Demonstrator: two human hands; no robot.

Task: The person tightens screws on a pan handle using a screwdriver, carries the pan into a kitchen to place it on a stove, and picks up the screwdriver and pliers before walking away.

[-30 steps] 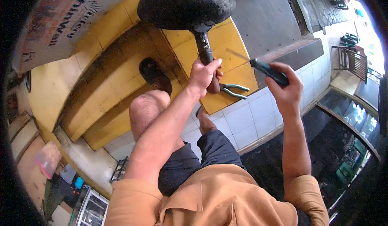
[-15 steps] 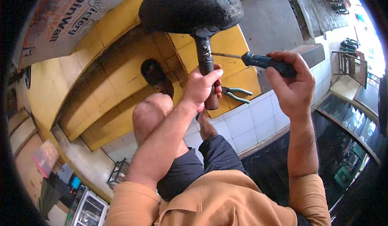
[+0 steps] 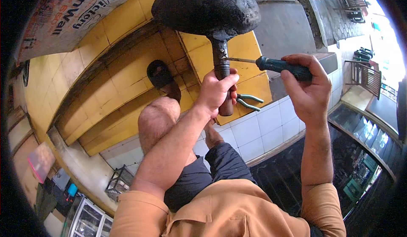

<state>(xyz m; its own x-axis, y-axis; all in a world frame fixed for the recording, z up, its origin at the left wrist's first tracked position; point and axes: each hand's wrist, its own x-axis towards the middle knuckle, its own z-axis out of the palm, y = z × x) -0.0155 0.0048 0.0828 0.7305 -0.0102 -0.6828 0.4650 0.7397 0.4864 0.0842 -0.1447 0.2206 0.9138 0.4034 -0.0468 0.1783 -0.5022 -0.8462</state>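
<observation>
A blackened wok (image 3: pixel 207 8) is held up in front of me with its rounded underside in view. My left hand (image 3: pixel 218 88) is closed around its brown handle (image 3: pixel 225 108), just below the dark metal socket (image 3: pixel 220 50). In my right hand (image 3: pixel 309 84) is a screwdriver (image 3: pixel 280 66) with a dark blue-green grip. Its thin shaft points left, and the tip meets the socket near a small shiny spot; whether it sits in a screw I cannot tell. Behind the handle lie pliers (image 3: pixel 250 102) with green grips, their jaws hidden by my left hand.
Yellow tiled steps (image 3: pixel 114 88) run beneath the wok, where my foot in a dark sandal (image 3: pixel 159 73) rests. A printed carton (image 3: pixel 80 12) stands at upper left. White wall tiles (image 3: pixel 263 129) and a dark glossy surface (image 3: pixel 280 173) lie to the right.
The wok and its handle have shifted slightly right in view, along with my left hand. The screwdriver tip stays at the socket, and its grip is a little farther right.
</observation>
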